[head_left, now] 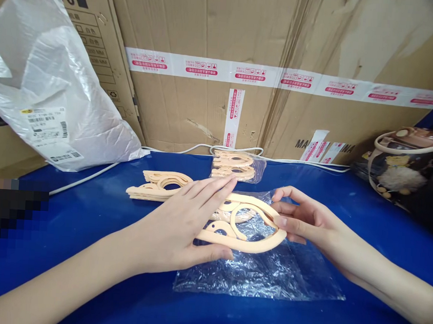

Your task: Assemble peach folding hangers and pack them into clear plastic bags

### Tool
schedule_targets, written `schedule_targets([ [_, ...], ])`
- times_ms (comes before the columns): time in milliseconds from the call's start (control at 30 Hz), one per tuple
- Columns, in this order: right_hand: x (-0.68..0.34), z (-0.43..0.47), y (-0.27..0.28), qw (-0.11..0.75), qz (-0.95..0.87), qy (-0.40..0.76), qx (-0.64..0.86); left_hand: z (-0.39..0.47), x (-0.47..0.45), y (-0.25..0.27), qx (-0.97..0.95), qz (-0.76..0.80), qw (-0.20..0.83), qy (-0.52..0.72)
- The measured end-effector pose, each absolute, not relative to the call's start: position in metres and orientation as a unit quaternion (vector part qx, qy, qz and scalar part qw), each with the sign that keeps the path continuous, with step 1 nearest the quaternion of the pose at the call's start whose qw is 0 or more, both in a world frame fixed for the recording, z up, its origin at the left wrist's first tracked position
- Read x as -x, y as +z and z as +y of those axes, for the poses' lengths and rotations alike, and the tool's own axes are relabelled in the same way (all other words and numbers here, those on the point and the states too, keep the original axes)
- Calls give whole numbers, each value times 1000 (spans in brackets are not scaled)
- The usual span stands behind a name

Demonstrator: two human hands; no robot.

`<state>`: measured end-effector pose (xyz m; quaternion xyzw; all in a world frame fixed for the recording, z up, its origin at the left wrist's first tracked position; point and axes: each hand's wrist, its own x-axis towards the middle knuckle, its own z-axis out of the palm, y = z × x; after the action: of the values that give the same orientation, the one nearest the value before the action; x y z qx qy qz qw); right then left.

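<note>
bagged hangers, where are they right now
The bagged hangers lie at the back of the blue table, centre of the head view, against the cardboard box, beyond both hands.

Both hands (183,223) on peach hanger (249,232), clear bag (268,275)

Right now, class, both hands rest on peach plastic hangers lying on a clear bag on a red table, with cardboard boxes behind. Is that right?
Not quite: the table is blue, not red. The head view shows the left hand and right hand on the peach hangers, lying on the clear bag, with cardboard boxes behind.
</note>
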<state>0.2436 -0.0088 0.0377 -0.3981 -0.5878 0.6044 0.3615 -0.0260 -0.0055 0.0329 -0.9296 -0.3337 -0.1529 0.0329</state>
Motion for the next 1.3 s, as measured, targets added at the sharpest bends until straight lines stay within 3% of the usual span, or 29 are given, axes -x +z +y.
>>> schedule_targets([
  [233,-248,-10,35,341,-637,560,405,-6,26,33,929,-314,36,-192],
  [433,-252,-15,35,327,-859,183,348,-13,17,29,922,-302,42,-237],
  [567,-252,-21,40,281,-905,83,310,-17,7,22,917,-298,35,-262],
  [767,-252,-21,48,240,-914,58,323,-22,5,26,912,-319,6,-259],
  [967,-304,-1,69,238,-863,44,443,-16,35,60,916,-375,-102,-99],
  [1300,-345,9,69,153,-840,169,492,-10,58,51,889,-434,-148,14],
])
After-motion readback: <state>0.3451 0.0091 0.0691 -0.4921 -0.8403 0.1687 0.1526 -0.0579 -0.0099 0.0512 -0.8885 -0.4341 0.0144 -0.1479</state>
